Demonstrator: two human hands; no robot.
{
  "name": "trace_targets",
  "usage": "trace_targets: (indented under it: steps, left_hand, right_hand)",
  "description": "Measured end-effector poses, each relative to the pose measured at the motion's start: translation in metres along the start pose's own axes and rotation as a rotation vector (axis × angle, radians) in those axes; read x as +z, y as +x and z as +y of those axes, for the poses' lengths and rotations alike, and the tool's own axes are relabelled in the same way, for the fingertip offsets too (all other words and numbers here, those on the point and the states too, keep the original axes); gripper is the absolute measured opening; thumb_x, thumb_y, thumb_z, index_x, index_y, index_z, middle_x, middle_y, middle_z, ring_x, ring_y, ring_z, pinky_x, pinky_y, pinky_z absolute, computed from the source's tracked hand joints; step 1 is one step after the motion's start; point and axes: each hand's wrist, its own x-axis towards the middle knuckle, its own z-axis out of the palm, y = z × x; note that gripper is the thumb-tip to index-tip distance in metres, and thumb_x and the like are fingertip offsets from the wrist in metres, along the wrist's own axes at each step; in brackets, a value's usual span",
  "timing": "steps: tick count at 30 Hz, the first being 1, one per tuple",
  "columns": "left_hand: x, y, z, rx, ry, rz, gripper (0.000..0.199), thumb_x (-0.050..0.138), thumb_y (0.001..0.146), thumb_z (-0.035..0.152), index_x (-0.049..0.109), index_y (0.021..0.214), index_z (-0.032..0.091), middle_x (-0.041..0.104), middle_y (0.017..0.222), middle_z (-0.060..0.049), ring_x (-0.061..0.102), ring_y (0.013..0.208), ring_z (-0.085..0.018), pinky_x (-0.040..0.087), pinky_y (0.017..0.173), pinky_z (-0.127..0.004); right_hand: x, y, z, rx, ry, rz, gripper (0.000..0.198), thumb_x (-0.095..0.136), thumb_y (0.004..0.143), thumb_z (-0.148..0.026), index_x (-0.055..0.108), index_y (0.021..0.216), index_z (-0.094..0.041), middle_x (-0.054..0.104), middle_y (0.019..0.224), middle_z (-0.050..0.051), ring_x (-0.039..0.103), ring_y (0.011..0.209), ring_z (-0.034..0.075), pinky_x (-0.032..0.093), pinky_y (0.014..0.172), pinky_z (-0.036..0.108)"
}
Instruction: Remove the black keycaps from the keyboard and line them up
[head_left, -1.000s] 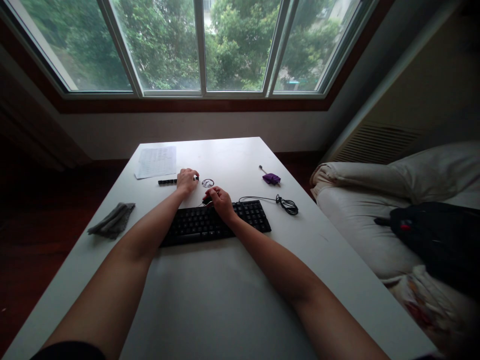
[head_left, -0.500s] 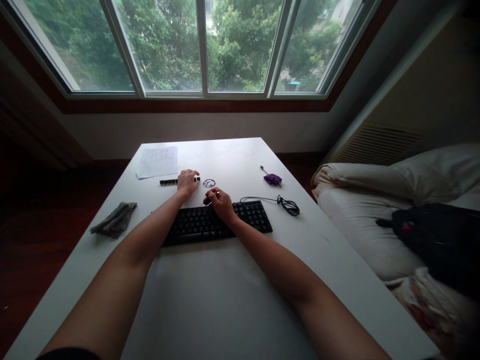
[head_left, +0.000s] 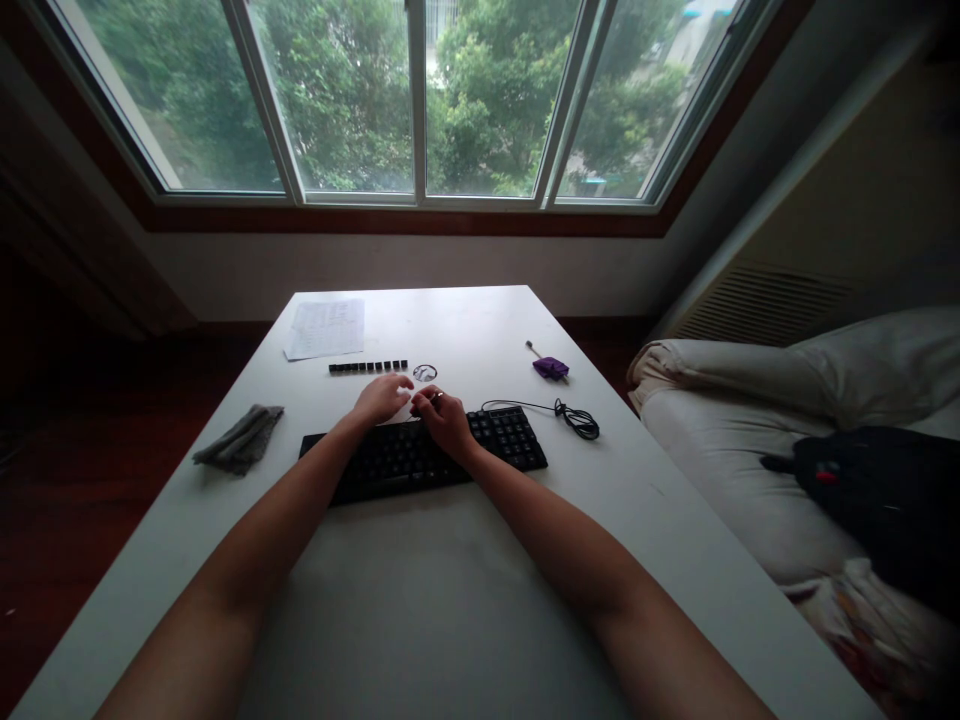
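A black keyboard [head_left: 405,462] lies across the white table beneath my wrists. Over its back edge, my right hand [head_left: 448,420] is closed, its fingertips pinching a small dark piece too small to make out. My left hand [head_left: 381,398] is just left of those fingertips, empty as far as I can see, with fingers slightly curled and apart. Beyond it stands a straight row of several black keycaps [head_left: 367,367]. Near the row's right end lies a small round object [head_left: 424,372] with a dark rim.
A grey cloth [head_left: 240,440] lies at the left, printed paper [head_left: 326,329] at the back left. To the right are a coiled cable [head_left: 577,419] and a purple item [head_left: 551,368] beside a small brush-like stick [head_left: 532,348]. A sofa [head_left: 720,460] stands beyond the table's right edge.
My left hand has come back from the keycap row towards my right hand, uncovering the row. My right hand stays over the keyboard's back edge. The view has shifted slightly.
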Motion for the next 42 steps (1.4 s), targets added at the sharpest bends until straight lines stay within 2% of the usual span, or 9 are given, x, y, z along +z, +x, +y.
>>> trace_targets:
  steps: [2,6,10,17,20,24,30,37,42]
  left_hand:
    - [-0.004,-0.014,0.003,0.033,0.014,-0.082,0.022,0.059,0.086,0.036,0.074,0.1,0.027,0.069,0.107,-0.007,0.063,0.1,-0.024,0.049,0.089,-0.034]
    - [-0.009,-0.044,0.008,0.024,0.035,-0.065,0.026,0.058,0.086,0.036,0.072,0.107,0.03,0.069,0.11,-0.006,0.065,0.101,-0.025,0.05,0.088,-0.035]
    - [-0.008,-0.067,0.01,0.022,0.002,-0.024,0.026,0.052,0.091,0.039,0.073,0.103,0.03,0.069,0.111,-0.006,0.063,0.103,-0.025,0.05,0.09,-0.036]
    - [-0.008,-0.069,0.009,0.07,-0.041,0.021,0.025,0.051,0.093,0.037,0.073,0.1,0.028,0.069,0.106,-0.005,0.062,0.101,-0.024,0.049,0.091,-0.038]
    - [-0.009,-0.065,0.009,0.045,-0.022,0.022,0.025,0.051,0.093,0.037,0.073,0.099,0.027,0.069,0.105,-0.006,0.062,0.101,-0.024,0.05,0.089,-0.037]
    - [-0.007,-0.062,0.009,0.075,-0.021,0.006,0.027,0.049,0.095,0.037,0.073,0.099,0.028,0.07,0.107,-0.005,0.062,0.101,-0.023,0.049,0.089,-0.036]
    - [-0.007,-0.057,0.007,0.078,-0.012,-0.017,0.028,0.048,0.095,0.038,0.073,0.101,0.028,0.071,0.106,-0.005,0.063,0.099,-0.022,0.048,0.086,-0.033]
    - [-0.008,-0.051,0.003,0.063,0.002,0.023,0.027,0.048,0.096,0.038,0.073,0.101,0.027,0.071,0.103,-0.004,0.064,0.093,-0.021,0.047,0.08,-0.031]
    - [-0.009,-0.052,0.003,0.047,0.038,0.035,0.028,0.047,0.097,0.037,0.072,0.102,0.026,0.071,0.104,-0.005,0.064,0.095,-0.021,0.046,0.08,-0.03]
  right_hand:
    - [0.0,0.0,0.001,0.0,0.042,0.015,0.033,0.049,0.094,-0.048,0.064,0.082,-0.022,0.071,0.075,0.002,0.065,0.066,0.016,0.052,0.068,0.027]
    - [0.004,0.003,0.007,0.085,0.178,0.095,0.043,0.046,0.093,-0.059,0.062,0.083,-0.021,0.069,0.071,0.002,0.062,0.058,0.014,0.051,0.058,0.026]
    - [0.006,0.007,0.01,0.127,0.299,0.142,0.056,0.037,0.093,-0.069,0.062,0.083,-0.019,0.067,0.068,0.003,0.061,0.056,0.014,0.05,0.053,0.025]
    - [-0.009,0.02,0.012,0.292,0.536,0.185,0.06,0.037,0.09,-0.074,0.057,0.087,-0.018,0.069,0.075,0.007,0.069,0.063,0.018,0.039,0.038,0.02]
    - [-0.024,0.026,0.014,0.382,0.628,0.133,0.05,0.046,0.091,-0.068,0.055,0.09,-0.019,0.071,0.08,0.008,0.071,0.069,0.02,0.05,0.044,0.024]
    - [-0.038,0.029,0.017,0.328,0.672,0.076,0.035,0.052,0.094,-0.055,0.052,0.097,-0.02,0.072,0.08,0.006,0.072,0.074,0.02,0.061,0.062,0.032]
    - [-0.036,0.036,0.015,0.351,0.554,-0.069,0.027,0.059,0.094,-0.045,0.054,0.095,-0.019,0.071,0.08,0.005,0.071,0.07,0.018,0.061,0.061,0.031]
    - [-0.028,0.05,0.017,0.347,0.321,-0.098,0.047,0.045,0.095,-0.063,0.058,0.091,-0.017,0.07,0.082,0.008,0.068,0.069,0.018,0.057,0.053,0.028]
    - [-0.031,0.055,0.019,0.2,-0.074,-0.032,0.062,0.032,0.094,-0.071,0.064,0.087,-0.02,0.069,0.078,0.005,0.065,0.07,0.017,0.051,0.055,0.025]
